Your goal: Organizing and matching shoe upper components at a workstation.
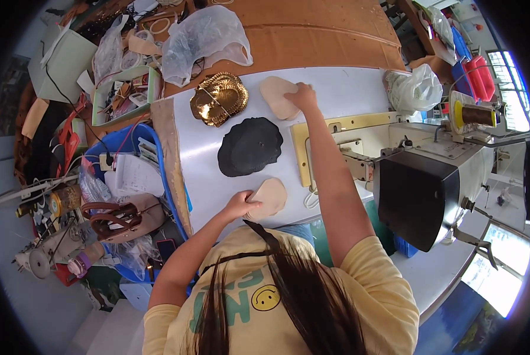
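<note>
The person leans over a white worktable.

Left hand: fingers curled, gripping the edge of a beige shaped piece. This piece lies flat at the near edge of the table, just in front of the person's chest.

Right hand: arm stretched forward, fingers bent down on a second beige shaped piece. Whether the fingers pinch this piece or only press it cannot be told. The piece lies flat toward the far edge of the table.

Between the two beige pieces lies a black piece with a wavy outline. A stack of gold pieces sits left of the far beige piece, near the far-left corner.

A sewing machine occupies the right side of the table. A clear plastic bag rests beyond the far edge, on brown board.
</note>
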### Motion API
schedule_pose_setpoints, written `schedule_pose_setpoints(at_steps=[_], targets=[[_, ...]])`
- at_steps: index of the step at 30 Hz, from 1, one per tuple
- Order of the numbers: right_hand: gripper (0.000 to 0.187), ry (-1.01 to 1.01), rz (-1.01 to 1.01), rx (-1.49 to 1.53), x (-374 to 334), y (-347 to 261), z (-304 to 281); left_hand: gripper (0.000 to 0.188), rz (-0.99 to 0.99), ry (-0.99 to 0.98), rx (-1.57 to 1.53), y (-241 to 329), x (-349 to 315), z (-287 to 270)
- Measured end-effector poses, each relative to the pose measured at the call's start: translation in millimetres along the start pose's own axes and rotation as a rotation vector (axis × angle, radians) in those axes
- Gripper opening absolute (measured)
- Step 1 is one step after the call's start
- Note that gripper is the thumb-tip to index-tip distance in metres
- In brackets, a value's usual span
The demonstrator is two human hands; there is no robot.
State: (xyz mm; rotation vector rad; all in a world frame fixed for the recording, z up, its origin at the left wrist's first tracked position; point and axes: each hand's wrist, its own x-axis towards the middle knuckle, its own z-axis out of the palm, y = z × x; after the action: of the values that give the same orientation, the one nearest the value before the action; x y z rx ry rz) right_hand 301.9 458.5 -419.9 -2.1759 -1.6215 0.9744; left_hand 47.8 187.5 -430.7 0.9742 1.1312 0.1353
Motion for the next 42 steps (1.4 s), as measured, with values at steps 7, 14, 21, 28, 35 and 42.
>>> schedule_pose_setpoints(at_steps=[7,14,21,28,35,42], targets=[[0.065,-0.333,-0.402,0.131,-147,-10,-12,0.049,0.165,0.163,0.224,5,-13,6],[0.081,-0.601,-0.127,0.515,-258,57,26,0.048,0.287,-0.055,0.123,29,-15,3],[0.046,-0.55,-0.003,0.451,-254,78,21,0.046,0.757,0.44,0.592,72,-10,1],[0.057,-0.156,0.081,0.12,-245,88,31,0.107,0.463,0.771,1.28,118,22,-28],[0.05,-0.139,-0.016,0.311,-252,86,25,0.101,0.61,0.738,1.379,94,29,-51],[0.048,0.194,-0.323,-0.208,-262,78,29,0.091,0.709,0.811,1.401,63,8,-75]])
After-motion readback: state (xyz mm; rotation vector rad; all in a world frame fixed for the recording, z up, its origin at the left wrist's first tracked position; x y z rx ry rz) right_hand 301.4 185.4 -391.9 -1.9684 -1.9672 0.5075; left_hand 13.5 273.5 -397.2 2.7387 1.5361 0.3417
